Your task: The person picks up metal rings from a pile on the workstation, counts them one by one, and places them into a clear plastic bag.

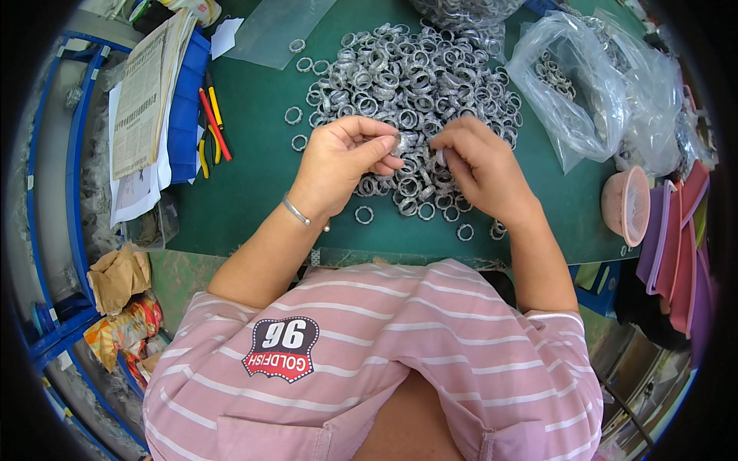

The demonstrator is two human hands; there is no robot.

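Note:
A large heap of silvery metal rings [384,81] spreads over the green table in front of me, with several loose rings around its edges. Above the near part of the heap, my left hand [350,157] pinches one metal ring [400,144] between thumb and fingers. My right hand [484,165] is beside it, a small gap to the right, with its fingers curled in and slightly blurred. Something small and pale shows at its fingertips, too unclear to name. A single ring [364,215] lies on the table below my left hand.
Red-handled and yellow-handled tools [214,127] lie at left beside a blue bin [188,115] with newspapers. Clear plastic bags [573,84] of rings stand at the right. A pink basket [626,203] sits near the table's right edge. Blue shelving [73,177] runs along the left.

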